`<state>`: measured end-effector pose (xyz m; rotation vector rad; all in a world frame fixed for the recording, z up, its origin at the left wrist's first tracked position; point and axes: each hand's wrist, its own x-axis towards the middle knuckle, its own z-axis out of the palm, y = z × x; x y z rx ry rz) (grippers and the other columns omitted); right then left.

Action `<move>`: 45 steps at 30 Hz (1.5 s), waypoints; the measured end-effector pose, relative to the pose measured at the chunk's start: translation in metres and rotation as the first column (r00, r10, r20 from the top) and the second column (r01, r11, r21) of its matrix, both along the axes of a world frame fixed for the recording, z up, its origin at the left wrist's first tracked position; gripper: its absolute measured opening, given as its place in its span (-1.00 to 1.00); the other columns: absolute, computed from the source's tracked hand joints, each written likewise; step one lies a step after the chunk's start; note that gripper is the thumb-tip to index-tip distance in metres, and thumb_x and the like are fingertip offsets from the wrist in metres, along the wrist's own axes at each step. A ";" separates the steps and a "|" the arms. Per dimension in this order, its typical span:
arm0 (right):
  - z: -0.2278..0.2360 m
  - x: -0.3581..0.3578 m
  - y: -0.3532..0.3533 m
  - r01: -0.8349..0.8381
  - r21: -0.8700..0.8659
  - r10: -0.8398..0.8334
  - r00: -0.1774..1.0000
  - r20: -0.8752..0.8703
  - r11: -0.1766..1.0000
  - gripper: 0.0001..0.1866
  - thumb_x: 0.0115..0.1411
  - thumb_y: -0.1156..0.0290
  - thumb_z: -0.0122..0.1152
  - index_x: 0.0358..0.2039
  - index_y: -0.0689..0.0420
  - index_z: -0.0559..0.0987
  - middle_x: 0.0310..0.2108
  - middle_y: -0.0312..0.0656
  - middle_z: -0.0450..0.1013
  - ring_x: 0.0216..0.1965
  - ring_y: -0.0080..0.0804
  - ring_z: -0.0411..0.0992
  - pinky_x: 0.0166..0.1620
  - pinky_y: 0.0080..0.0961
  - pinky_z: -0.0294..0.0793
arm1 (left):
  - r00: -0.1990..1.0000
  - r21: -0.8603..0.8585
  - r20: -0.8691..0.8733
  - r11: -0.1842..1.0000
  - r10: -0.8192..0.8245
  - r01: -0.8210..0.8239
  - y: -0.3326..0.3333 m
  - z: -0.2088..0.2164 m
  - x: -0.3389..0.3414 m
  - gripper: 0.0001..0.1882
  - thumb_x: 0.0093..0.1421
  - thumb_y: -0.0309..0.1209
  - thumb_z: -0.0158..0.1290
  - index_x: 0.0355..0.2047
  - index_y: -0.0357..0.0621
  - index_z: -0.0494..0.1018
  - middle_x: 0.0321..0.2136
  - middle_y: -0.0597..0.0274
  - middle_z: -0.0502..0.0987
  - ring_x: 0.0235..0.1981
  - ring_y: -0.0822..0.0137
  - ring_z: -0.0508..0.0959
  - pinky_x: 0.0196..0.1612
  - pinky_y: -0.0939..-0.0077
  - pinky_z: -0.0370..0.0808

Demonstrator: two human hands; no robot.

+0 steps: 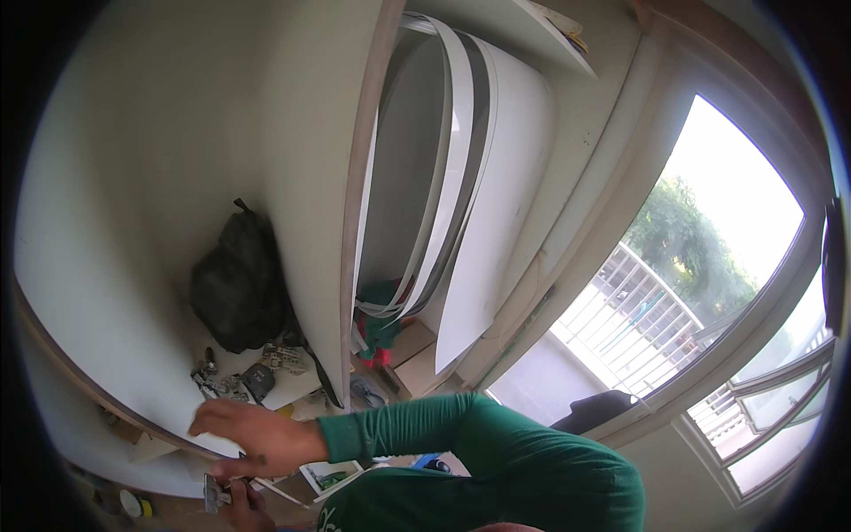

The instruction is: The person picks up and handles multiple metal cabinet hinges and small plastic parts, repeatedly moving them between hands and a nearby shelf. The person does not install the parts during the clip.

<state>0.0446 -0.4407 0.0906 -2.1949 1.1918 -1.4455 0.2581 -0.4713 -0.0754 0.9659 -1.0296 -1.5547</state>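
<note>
Being pinched between the thumb and fingers of the left hand [245, 512], a small metal piece [213, 495] is seen well below the dark bag [238, 288]. Part of that hand is hidden, and its full grip cannot be made out. The right hand [266, 439] is held between the bag and the left hand, its fingers bent and spread away from the thumb. Its thumb is brought close to the metal piece; whether the two are touching cannot be told. To the lower right of the bag, the right forearm is covered by a green sleeve [399, 430].

Just below the bag, loose metal fittings [217, 386] are scattered beside a dark grey block [258, 379]. Right of the bag, an upright panel [310, 177] is set, and past it, still rightward, curved white sheets [510, 177] are stood above a dark green cloth [381, 330]. Farthest right of the bag, a white railing [634, 288] is seen through glass. Low and left of the bag, a round tub [131, 504] is placed.
</note>
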 end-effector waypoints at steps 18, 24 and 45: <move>-0.156 -0.094 0.102 -0.110 0.812 -0.379 0.843 0.382 0.574 -0.75 0.48 0.21 0.15 -0.10 0.11 0.37 -0.34 -0.28 0.32 -0.28 -0.53 0.29 -0.22 -0.44 0.32 | 0.901 0.282 -0.027 0.861 -0.433 0.422 0.045 -0.023 -0.115 -0.70 0.40 -0.15 0.15 -0.09 -0.11 0.46 -0.56 0.46 0.37 -0.63 0.54 0.34 -0.59 0.67 0.24; -0.151 -0.103 0.096 0.018 0.733 -0.326 0.903 0.280 0.680 -0.69 0.45 0.17 0.22 -0.11 0.11 0.36 -0.34 -0.20 0.31 -0.26 -0.45 0.31 -0.20 -0.36 0.35 | 0.891 0.468 -0.118 0.767 -0.438 0.439 0.035 -0.039 -0.121 -0.72 0.38 -0.13 0.17 -0.17 -0.03 0.41 -0.56 0.43 0.39 -0.66 0.59 0.32 -0.66 0.69 0.19; -0.165 -0.073 0.087 -0.276 0.853 -0.313 0.844 0.435 0.443 -0.56 0.34 0.39 0.35 0.18 0.20 0.51 -0.15 -0.25 0.55 -0.16 -0.58 0.48 -0.05 -0.48 0.52 | 0.940 0.415 0.019 0.858 -0.340 0.302 0.030 -0.040 -0.084 -0.77 0.39 -0.23 0.18 -0.19 -0.14 0.56 -0.45 0.38 0.54 -0.55 0.55 0.45 -0.50 0.59 0.33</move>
